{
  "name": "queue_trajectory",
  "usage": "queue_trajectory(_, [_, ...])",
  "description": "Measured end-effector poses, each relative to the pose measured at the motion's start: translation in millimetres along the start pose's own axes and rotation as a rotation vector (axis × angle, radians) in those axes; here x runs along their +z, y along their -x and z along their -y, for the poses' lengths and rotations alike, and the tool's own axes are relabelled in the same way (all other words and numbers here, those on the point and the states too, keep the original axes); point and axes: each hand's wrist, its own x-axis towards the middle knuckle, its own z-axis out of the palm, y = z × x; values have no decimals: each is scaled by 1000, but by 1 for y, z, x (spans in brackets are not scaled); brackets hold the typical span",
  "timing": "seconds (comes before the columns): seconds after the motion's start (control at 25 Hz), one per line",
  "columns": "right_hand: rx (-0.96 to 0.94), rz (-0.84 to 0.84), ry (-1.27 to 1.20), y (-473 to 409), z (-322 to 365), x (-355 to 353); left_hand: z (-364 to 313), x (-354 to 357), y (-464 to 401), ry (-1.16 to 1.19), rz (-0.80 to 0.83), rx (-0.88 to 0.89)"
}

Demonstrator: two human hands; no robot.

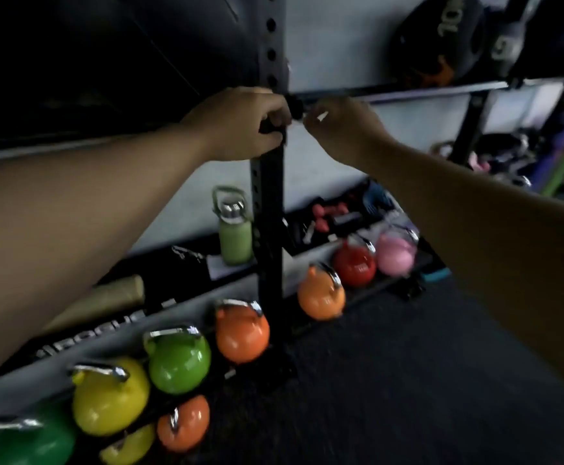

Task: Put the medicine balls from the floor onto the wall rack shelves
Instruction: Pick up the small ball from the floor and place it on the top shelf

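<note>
From my head camera, both my arms reach out to the black upright post [270,209] of the wall rack, at the joint where the shelf rail [408,90] meets it. My left hand [240,124] is clenched around the post, its fingers [270,127] wrapped onto a small dark fitting there, though I cannot tell just what that fitting is. My right hand [339,127] is pinched at the same joint, its fingers grasping something small and pale that shows between them; it is too blurred to name. Neither hand holds a ball. Two medicine balls [438,45] already sit on the shelf rail at upper right, well apart from my hands, and a large dark shape at upper left may be another, but it is too dim to say. No ball shows on the floor [408,380] in this view; there, kettlebells [178,362] stand in a coloured row along the rack's foot, with a green bottle [235,229] on the low shelf behind. I judge the step in hand to be adjusting or securing the shelf fitting, not lifting. The next move, as I read it, calls for letting go of the post, turning to find a ball on the floor, and taking it in both hands.
</note>
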Motion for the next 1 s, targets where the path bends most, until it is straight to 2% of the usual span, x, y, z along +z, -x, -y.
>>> queue_trajectory(0.16, [258, 179, 172, 149, -102, 0, -102, 105, 38, 1, 449, 169])
queue_trajectory(0.28, [442, 296, 222, 270, -156, -1, -189, 177, 88, 16, 647, 248])
queue_trajectory(0.44, [736, 438, 189, 458, -215, -9, -331, 255, 190, 120, 962, 367])
queue_trajectory(0.56, [930, 483, 132, 600, -246, -5, -429, 309, 287, 94, 1201, 471])
queue_trajectory(0.68, [1112, 500, 34, 718, -261, 10, -491, 355, 380, 101, 1387, 537])
queue_trajectory(0.84, [1355, 510, -132, 860, -282, 40, -540, 419, 494, 202, 1586, 449])
queue_trajectory(1.0, [1529, 349, -323, 952, -305, 81, -563, 483, 574, 251, 1663, 275])
